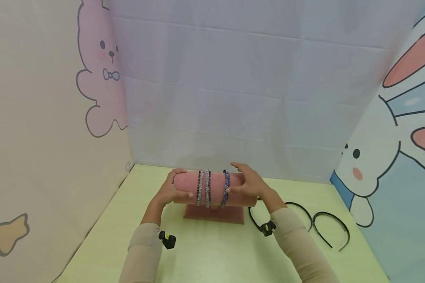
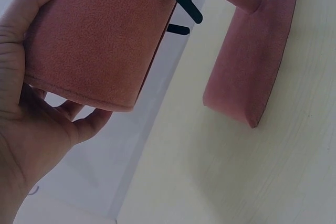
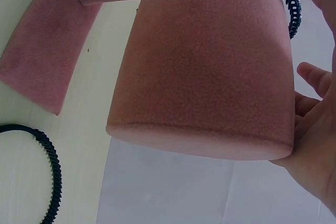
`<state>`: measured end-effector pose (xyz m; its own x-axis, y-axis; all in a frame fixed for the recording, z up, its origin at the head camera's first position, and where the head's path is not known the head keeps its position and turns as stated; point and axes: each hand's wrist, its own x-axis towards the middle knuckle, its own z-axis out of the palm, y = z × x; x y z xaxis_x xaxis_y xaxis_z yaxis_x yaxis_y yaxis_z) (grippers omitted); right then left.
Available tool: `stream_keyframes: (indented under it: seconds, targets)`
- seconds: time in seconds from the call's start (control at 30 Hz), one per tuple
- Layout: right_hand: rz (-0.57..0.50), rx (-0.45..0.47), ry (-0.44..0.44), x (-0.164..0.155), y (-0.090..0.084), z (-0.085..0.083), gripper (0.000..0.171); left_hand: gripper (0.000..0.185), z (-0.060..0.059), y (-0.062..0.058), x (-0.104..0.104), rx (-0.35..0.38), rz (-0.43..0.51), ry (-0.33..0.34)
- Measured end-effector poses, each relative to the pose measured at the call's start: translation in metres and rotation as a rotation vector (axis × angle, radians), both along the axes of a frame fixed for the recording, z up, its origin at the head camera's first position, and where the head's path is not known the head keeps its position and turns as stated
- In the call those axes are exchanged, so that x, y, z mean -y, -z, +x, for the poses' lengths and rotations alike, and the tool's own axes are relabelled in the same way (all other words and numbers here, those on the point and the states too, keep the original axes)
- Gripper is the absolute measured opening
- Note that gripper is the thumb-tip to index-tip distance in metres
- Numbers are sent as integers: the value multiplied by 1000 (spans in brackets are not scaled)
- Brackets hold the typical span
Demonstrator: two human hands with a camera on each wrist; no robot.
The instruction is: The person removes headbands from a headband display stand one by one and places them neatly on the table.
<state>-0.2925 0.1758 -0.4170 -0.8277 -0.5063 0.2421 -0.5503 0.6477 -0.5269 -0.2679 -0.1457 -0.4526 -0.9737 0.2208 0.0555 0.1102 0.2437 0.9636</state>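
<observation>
A pink padded headband stand (image 1: 216,188), a horizontal roll on a post and flat base, stands on the table. Two silver glittery headbands (image 1: 203,188) sit side by side left of the roll's middle. Further right is a blue glittery headband (image 1: 226,188). My left hand (image 1: 168,190) holds the roll's left end, thumb in front and fingers around the back; in the left wrist view the fingers (image 2: 92,124) curl behind its rim. At the right end my right hand (image 1: 250,182) spreads its fingers above and behind the roll. Its thumb lies close to the blue headband; contact is unclear.
Three loose black headbands lie on the pale table (image 1: 205,251) right of the stand: one (image 1: 252,218) partly behind the right forearm, another (image 1: 306,212) beside it, and a toothed one (image 1: 334,216) furthest right. Fabric walls (image 1: 226,98) with printed rabbits enclose the table.
</observation>
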Motion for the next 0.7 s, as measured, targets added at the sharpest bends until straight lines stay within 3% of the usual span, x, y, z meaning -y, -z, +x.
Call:
stream_keyframes:
  seconds: [0.17,0.4,0.7]
  targets:
    - [114,15,0,6,-3,-4,97,94,0,-2,0,5,15,-2]
    - [296,-12,45,12,-2,-6,102,93,-14,22,3,-8,17,-37]
    - [416,-78,76,18,-2,-1,105,92,-15,24,3,-15,18,-40]
